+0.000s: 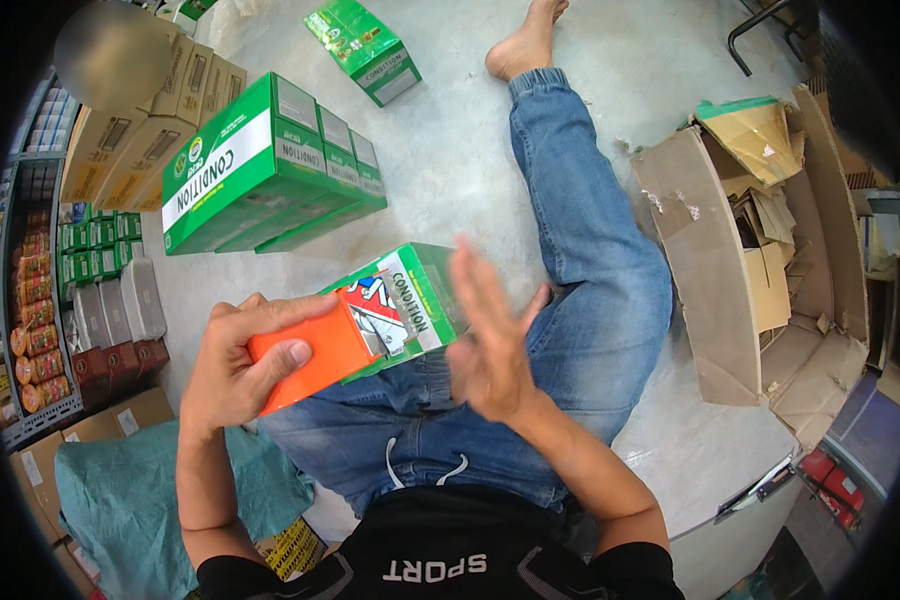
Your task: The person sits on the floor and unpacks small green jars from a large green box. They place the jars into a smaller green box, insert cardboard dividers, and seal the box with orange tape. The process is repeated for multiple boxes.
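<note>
My left hand (pixel 255 352) grips a flat orange plastic tool (pixel 316 347), perhaps a packing-tape dispenser. Its far end has a jagged edge and lies against a green-and-white carton (pixel 433 289) over my lap. A red, white and blue printed patch (pixel 382 304) shows on the carton beside that edge; whether it belongs to the tool or the carton I cannot tell. Blurred by motion, my right hand (pixel 491 345) is raised in front of the carton's right end. Its fingers are extended and nothing is in them.
A row of similar green cartons (pixel 270 176) stands ahead on the left, with a single one (pixel 364 52) beyond. An open cardboard box (pixel 709 262) with cardboard scraps is at the right. Stocked shelves (pixel 37 300) line the left. My jeans-clad leg (pixel 577 172) stretches over the floor.
</note>
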The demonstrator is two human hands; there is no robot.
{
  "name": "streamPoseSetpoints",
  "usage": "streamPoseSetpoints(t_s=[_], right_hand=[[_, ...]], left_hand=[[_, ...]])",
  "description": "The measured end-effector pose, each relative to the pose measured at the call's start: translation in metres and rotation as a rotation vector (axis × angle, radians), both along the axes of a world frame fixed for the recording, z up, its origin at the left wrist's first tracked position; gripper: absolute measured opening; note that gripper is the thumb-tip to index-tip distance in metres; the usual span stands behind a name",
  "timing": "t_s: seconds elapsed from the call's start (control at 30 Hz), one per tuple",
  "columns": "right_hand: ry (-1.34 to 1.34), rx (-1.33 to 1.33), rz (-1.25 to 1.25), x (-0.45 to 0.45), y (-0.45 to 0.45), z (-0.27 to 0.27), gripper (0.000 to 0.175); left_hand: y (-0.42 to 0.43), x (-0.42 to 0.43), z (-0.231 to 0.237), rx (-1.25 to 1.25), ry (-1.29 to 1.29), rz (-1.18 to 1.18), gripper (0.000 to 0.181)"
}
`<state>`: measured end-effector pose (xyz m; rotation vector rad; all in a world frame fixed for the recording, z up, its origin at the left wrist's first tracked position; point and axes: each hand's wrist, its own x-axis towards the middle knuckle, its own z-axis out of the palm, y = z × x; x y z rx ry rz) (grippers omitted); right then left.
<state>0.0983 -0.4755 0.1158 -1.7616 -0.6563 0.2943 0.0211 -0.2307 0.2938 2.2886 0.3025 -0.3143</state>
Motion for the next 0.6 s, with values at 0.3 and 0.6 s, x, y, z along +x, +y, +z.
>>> streamPoseSetpoints(t_s=[0.3, 0.6], right_hand=[[-0.206, 0.110, 0.369, 0.046, 0.014, 0.019, 0.158], [-0.347, 0.040, 0.427, 0.055, 0.036, 0.026, 0.163]], left_hand=[[0.001, 0.003, -0.001, -0.050, -0.082, -0.039, 0.041], [0.049, -0.074, -0.016, -0.251, 0.008, 0.209, 0.058]])
